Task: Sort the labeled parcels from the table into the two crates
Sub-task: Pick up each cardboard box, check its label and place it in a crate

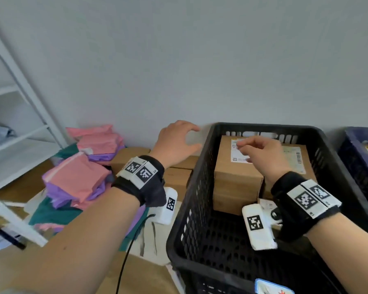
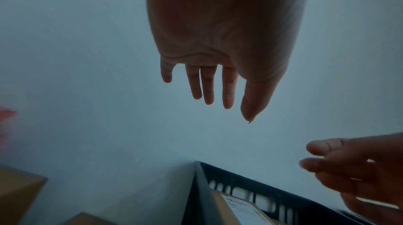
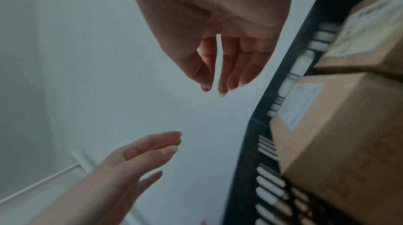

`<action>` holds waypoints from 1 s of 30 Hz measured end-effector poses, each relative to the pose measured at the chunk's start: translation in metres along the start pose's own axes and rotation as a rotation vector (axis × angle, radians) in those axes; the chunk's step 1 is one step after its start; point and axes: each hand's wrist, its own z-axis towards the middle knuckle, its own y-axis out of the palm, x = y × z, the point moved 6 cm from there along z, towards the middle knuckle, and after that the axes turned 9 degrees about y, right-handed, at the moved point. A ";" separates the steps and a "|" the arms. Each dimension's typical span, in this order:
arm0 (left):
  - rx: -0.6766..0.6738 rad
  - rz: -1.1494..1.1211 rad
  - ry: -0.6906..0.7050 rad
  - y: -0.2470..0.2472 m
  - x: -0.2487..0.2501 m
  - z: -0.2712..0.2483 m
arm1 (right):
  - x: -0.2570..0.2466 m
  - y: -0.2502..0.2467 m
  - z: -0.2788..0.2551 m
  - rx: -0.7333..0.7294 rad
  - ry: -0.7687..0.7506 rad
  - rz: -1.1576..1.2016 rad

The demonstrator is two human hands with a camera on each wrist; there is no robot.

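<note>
A black slotted crate (image 1: 191, 187) stands on the table with two labeled cardboard boxes (image 1: 236, 179) stacked at its far end; they also show in the right wrist view as cardboard boxes (image 3: 340, 135). My right hand (image 1: 257, 151) hovers over the top box, fingers loosely curled, holding nothing. My left hand (image 1: 176, 141) hangs in the air left of the crate above more cardboard boxes (image 1: 128, 158) on the table, fingers relaxed and empty. In the left wrist view the left hand (image 2: 218, 94) has straight fingers against the wall.
Pink, purple and green soft parcels (image 1: 77, 181) are piled at the left of the table. A dark blue crate (image 1: 361, 158) stands at the far right edge. A white shelf frame (image 1: 30, 98) rises at the left. The grey wall is close behind.
</note>
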 end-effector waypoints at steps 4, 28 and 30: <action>0.053 -0.022 -0.033 -0.021 -0.033 -0.025 | -0.031 0.043 -0.011 -0.104 -0.066 0.023; 0.324 -0.690 -0.451 -0.060 -0.373 -0.042 | -0.032 0.355 0.081 -0.094 0.092 -0.249; 0.372 -0.840 -0.524 -0.054 -0.394 -0.038 | -0.026 0.372 0.088 -0.094 0.102 -0.309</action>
